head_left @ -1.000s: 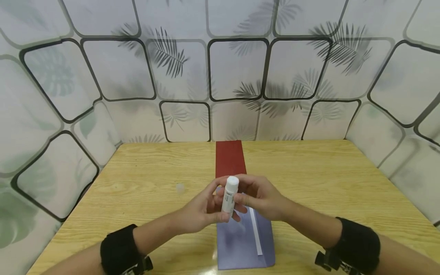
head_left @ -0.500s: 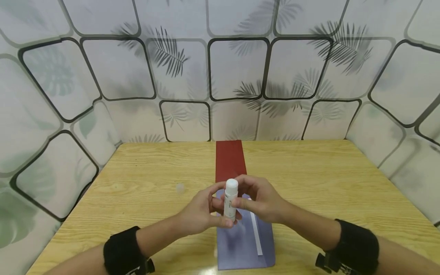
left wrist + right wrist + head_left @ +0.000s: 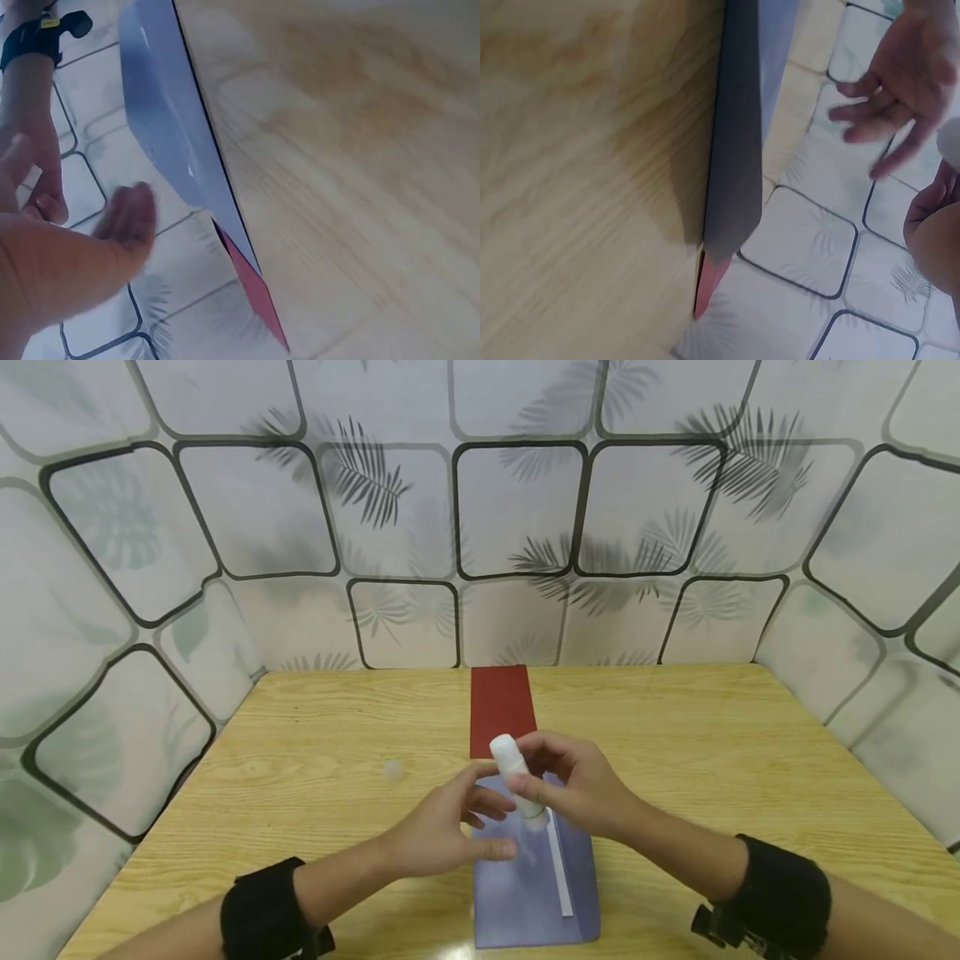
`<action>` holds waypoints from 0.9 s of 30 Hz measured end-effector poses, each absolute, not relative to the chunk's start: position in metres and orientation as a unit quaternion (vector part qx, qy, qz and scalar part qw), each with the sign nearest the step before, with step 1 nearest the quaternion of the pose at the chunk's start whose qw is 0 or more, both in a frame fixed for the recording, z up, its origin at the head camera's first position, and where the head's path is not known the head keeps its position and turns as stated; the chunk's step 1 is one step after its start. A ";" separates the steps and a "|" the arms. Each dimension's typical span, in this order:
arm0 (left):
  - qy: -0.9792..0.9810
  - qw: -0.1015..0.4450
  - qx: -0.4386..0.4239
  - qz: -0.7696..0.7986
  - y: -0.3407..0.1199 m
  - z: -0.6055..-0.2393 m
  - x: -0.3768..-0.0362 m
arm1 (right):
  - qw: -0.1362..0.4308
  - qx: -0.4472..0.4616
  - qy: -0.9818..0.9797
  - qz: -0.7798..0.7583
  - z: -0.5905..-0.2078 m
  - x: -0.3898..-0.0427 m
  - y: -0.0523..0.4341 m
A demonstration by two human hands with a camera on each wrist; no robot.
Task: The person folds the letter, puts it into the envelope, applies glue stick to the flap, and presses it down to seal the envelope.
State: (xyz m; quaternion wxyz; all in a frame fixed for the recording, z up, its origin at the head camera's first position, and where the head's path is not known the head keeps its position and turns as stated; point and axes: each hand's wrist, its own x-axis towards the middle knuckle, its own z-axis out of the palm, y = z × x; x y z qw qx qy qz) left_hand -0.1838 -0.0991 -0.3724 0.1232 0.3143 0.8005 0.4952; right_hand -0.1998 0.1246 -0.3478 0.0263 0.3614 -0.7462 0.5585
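Observation:
A white glue stick (image 3: 517, 775) is held in my right hand (image 3: 576, 781), its top leaning to the left, above a purple folded sheet (image 3: 517, 902). Just left of it, my left hand (image 3: 457, 827) has its fingers and thumb spread, with nothing in its grasp. A narrow white strip (image 3: 561, 877) runs along the right side of the purple sheet. Beyond the sheet lies a red piece (image 3: 501, 710), reaching the table's far edge. In the right wrist view the purple sheet's side (image 3: 739, 135) stands up from the table, and the glue stick (image 3: 950, 142) shows only partly.
The wood-grain table (image 3: 337, 718) spreads on both sides of the sheet. A small translucent dot (image 3: 392, 769) lies to the left. Patterned cloth (image 3: 517, 510) encloses the back and sides. Both wrists wear black bands (image 3: 262, 906).
The left fingers have come off the glue stick and spread apart. The right hand now holds it alone, tipped from nearly upright to leaning left at the top.

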 end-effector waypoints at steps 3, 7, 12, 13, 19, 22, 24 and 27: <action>0.874 0.067 0.356 0.322 -0.105 -0.377 -0.186 | 0.043 0.346 -0.776 0.526 -0.346 -0.207 0.129; 0.906 -0.023 0.415 0.085 -0.110 -0.389 -0.187 | 0.085 0.341 -0.831 0.431 -0.351 -0.220 0.135; 0.900 -0.033 0.434 -0.016 -0.110 -0.397 -0.188 | 0.109 0.360 -0.883 0.281 -0.354 -0.234 0.144; 0.899 -0.029 0.435 -0.026 -0.109 -0.398 -0.188 | 0.096 0.361 -0.889 0.264 -0.353 -0.236 0.145; 0.899 0.023 0.437 -0.037 -0.110 -0.400 -0.188 | -0.001 0.375 -0.910 0.174 -0.352 -0.247 0.141; 0.901 0.037 0.432 -0.036 -0.110 -0.401 -0.187 | -0.031 0.402 -0.905 0.139 -0.353 -0.254 0.135; 0.901 0.035 0.431 -0.037 -0.109 -0.402 -0.187 | -0.049 0.405 -0.904 0.131 -0.354 -0.258 0.130; 0.900 0.030 0.433 -0.039 -0.109 -0.403 -0.186 | -0.066 0.399 -0.905 0.129 -0.354 -0.263 0.124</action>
